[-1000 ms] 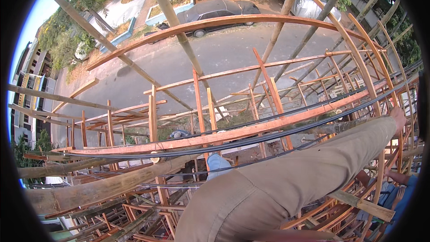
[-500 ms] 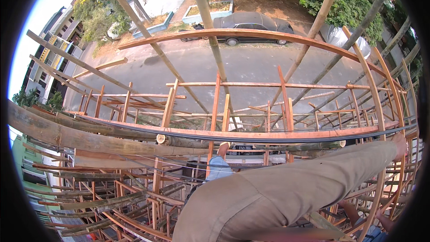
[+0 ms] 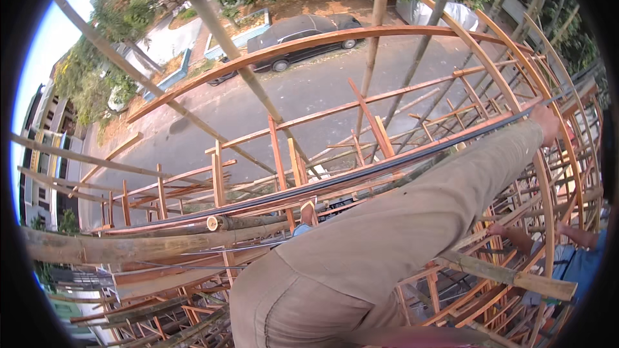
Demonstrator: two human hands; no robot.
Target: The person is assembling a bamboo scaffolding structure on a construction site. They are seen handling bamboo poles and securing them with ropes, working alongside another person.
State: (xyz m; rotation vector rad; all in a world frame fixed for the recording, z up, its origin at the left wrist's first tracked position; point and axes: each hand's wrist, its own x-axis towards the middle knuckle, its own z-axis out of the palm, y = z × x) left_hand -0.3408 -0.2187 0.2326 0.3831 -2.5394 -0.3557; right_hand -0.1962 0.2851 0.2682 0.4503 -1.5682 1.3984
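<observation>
My left arm [image 3: 412,200], in a khaki sleeve, stretches from the lower middle to the right. At its end my left hand [image 3: 547,124] is closed against a curved-looking wooden upright [image 3: 570,161], beside the end of a long wooden rail [image 3: 367,172]. Its fingertips are partly hidden. Long thin black rods or cables [image 3: 348,179] run along that rail and pass just above the hand. My right hand does not show.
A thick bamboo pole [image 3: 84,245] lies at left, and a cut bamboo end [image 3: 558,288] juts below my arm. A sandalled foot [image 3: 307,211] stands among the timbers. A person in blue [image 3: 577,261] is at lower right. Far below are a road [image 3: 225,116] and black car [image 3: 303,38].
The view has turned and tilted, so the rail now slopes up to the right. My left hand appears higher in the picture, still at the timber. More of the person in blue shows.
</observation>
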